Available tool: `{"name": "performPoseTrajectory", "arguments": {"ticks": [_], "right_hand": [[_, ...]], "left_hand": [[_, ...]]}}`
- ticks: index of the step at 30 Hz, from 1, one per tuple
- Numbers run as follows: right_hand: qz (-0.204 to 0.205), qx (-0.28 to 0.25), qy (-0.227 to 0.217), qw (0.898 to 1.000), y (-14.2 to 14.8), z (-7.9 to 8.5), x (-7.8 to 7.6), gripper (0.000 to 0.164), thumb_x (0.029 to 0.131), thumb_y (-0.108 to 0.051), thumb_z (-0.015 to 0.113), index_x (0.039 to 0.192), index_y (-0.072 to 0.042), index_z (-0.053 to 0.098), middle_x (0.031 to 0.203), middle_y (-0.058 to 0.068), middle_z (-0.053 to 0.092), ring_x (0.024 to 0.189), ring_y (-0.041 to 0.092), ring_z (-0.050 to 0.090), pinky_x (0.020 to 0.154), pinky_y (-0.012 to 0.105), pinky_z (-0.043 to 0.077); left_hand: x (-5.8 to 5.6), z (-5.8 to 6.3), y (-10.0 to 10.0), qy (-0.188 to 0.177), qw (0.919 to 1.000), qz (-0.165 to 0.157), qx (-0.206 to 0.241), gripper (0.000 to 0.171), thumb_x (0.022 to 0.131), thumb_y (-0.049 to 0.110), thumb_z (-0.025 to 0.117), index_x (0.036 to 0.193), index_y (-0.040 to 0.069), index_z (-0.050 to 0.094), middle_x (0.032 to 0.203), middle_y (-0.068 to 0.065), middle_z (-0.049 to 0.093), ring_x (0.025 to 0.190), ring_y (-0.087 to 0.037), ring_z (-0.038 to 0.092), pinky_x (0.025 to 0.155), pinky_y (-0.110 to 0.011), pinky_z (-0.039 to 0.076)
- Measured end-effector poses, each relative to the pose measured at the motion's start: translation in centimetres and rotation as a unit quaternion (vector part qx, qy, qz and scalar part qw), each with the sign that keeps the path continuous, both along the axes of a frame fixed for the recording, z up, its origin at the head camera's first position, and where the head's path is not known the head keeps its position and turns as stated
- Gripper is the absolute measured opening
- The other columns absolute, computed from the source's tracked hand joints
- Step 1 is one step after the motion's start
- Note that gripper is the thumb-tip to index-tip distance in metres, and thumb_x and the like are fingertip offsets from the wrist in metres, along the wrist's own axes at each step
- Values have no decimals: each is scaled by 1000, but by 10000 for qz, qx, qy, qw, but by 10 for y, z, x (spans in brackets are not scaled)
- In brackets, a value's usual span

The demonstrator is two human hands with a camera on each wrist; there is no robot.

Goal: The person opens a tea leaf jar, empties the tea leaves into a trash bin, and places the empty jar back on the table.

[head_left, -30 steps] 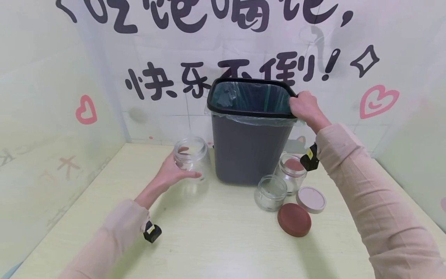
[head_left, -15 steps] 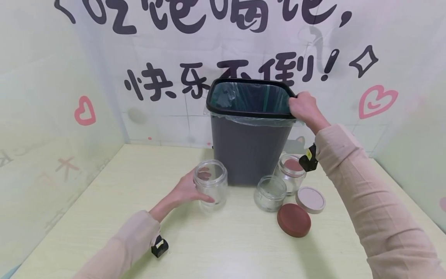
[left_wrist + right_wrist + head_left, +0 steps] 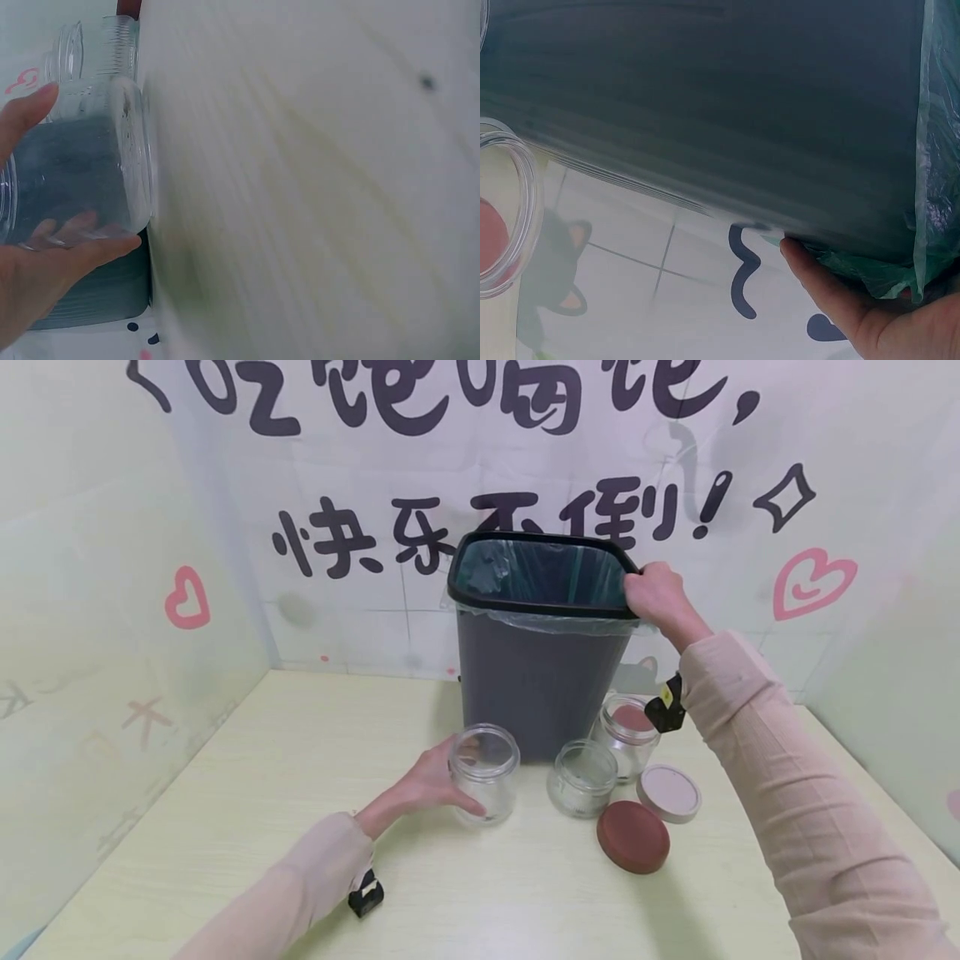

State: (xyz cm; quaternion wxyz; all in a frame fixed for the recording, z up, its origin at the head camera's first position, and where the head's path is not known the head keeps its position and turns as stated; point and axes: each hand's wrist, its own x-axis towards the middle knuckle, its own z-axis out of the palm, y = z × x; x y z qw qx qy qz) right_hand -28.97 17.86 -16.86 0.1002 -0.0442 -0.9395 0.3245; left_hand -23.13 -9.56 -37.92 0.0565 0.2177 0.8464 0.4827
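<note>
A clear glass jar without a lid [image 3: 487,781] stands upright on the table in front of the bin. My left hand [image 3: 435,781] grips it from the left, thumb on the near side and fingers behind the glass; the left wrist view shows the same jar [image 3: 82,165] between thumb and fingers. At the back stands a grey trash bin [image 3: 540,685] with a black rim and a green-tinted liner bag [image 3: 517,564]. My right hand [image 3: 660,597] holds the bin's right rim, its fingers partly hidden there. In the right wrist view the thumb [image 3: 817,281] lies along the bin's outside.
Right of the held jar stands a shorter open glass jar [image 3: 583,781]. Behind it is another jar [image 3: 626,739] with something reddish showing inside. A red lid [image 3: 633,837] and a pale pink lid [image 3: 669,793] lie in front. A printed sheet [image 3: 360,627] hangs behind the table.
My left hand has brought the glass jar rightward and toward me, from left of the bin to in front of it. The right hand has stayed on the bin's rim.
</note>
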Motion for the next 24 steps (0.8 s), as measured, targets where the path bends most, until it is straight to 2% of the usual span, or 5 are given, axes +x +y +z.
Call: {"name": "performPoseTrajectory", "arguments": {"ticks": [6,9,19,22,24], "right_hand": [[-5,28,36,10000,0,0,0,41,92,-18,26,108,13,48,109,24,47,97,36,45,76,38,38],[-16,2,-4,10000,1,0,0,42,92,-18,26,110,13,48,109,24,47,97,35,44,76,38,38],[-8,-181,13,9998,0,-2,0,45,93,-20,26,113,13,48,117,25,47,100,35,44,79,39,39],[-2,-326,39,9995,1,-3,0,46,95,-23,26,115,12,49,118,24,47,101,35,43,80,39,37],[14,-488,64,9988,2,-3,1,45,97,-28,25,103,9,50,111,21,46,99,33,42,79,37,36]], "left_hand": [[-3,-2,9,263,9996,-94,-31,96,52,6,88,134,-3,40,128,-21,55,118,-38,52,103,-51,38],[-3,-2,14,242,9996,-142,50,96,52,4,87,134,-3,39,127,-22,55,118,-38,52,103,-50,37],[0,-3,30,141,9986,485,-175,87,48,6,89,121,-4,42,116,-20,58,110,-36,55,98,-47,43],[0,-1,32,218,9981,492,-312,88,49,9,90,122,-5,43,114,-19,57,110,-36,55,97,-47,44],[0,0,32,287,9978,455,-395,89,49,10,90,122,-5,43,114,-19,57,110,-36,55,97,-47,44]]}}
